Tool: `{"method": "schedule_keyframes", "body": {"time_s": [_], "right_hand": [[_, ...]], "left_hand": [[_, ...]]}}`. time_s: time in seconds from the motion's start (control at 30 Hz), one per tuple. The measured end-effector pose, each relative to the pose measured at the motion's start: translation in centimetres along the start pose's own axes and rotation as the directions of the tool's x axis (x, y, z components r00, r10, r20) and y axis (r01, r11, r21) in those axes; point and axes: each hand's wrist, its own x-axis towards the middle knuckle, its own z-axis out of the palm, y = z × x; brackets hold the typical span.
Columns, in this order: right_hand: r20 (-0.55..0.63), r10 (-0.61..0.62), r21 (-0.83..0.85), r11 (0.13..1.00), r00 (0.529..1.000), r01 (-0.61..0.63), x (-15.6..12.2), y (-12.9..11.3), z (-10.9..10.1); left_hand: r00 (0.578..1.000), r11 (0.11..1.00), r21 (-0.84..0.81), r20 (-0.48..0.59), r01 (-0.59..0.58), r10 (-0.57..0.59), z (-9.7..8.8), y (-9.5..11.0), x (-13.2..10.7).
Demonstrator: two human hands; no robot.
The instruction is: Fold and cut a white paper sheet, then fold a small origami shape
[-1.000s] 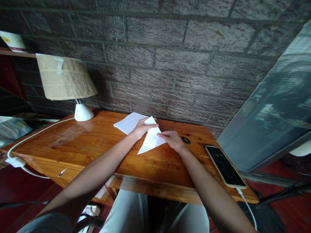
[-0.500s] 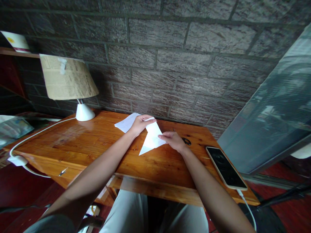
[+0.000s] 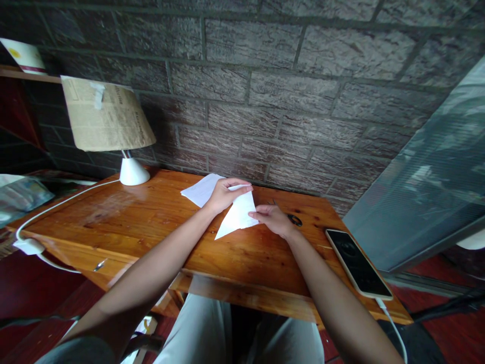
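A white sheet of paper folded into a triangle (image 3: pixel 237 217) lies on the wooden desk (image 3: pixel 151 217). My left hand (image 3: pixel 223 194) pinches its upper corner and folds a flap over. My right hand (image 3: pixel 275 221) presses on the paper's right edge with fingers flat. A second white sheet (image 3: pixel 200 189) lies flat behind my left hand, partly hidden by it.
A smartphone (image 3: pixel 358 263) with a white cable lies on the desk's right side. A lamp (image 3: pixel 113 126) with a paper-covered shade stands at the back left, its cord (image 3: pixel 49 210) running along the left edge. A brick wall rises behind, a glass panel at right.
My left hand has drawn the paper's top corner over toward the right, making the upper flap smaller. My right hand has stayed on the paper. The camera has shifted slightly.
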Motion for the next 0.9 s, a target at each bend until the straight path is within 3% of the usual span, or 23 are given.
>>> {"method": "schedule_keyframes", "body": {"time_s": [0.23,0.4,0.6,0.7,0.8,0.9], "right_hand": [[0.023,-0.017,0.003,1.0,1.0,0.016,-0.1,-0.5,0.2],[0.041,-0.033,0.009,0.999,0.999,0.033,-0.4,-1.1,0.3],[-0.003,-0.048,0.095,0.994,0.999,0.048,-0.3,-1.6,0.5],[-0.183,-0.089,0.105,0.988,0.979,0.109,0.0,-1.4,0.5],[-0.367,-0.086,0.117,0.983,0.926,0.138,0.4,-1.0,0.1],[-0.401,-0.047,0.134,0.985,0.915,0.109,0.5,-0.5,-0.6]], "left_hand": [[0.999,0.998,-0.035,0.022,0.042,-0.041,-0.2,0.3,-0.2],[0.991,0.976,-0.17,0.043,0.132,-0.127,-0.2,0.4,0.0],[0.972,0.936,-0.3,-0.085,0.185,-0.219,-0.8,-0.8,1.2],[0.958,0.948,-0.269,-0.183,0.169,-0.222,-1.5,-2.2,1.9],[0.955,0.98,-0.141,-0.241,0.143,-0.174,-2.1,-2.8,2.1],[0.969,0.985,0.175,-0.242,-0.005,0.048,-2.3,-1.9,1.7]]}}
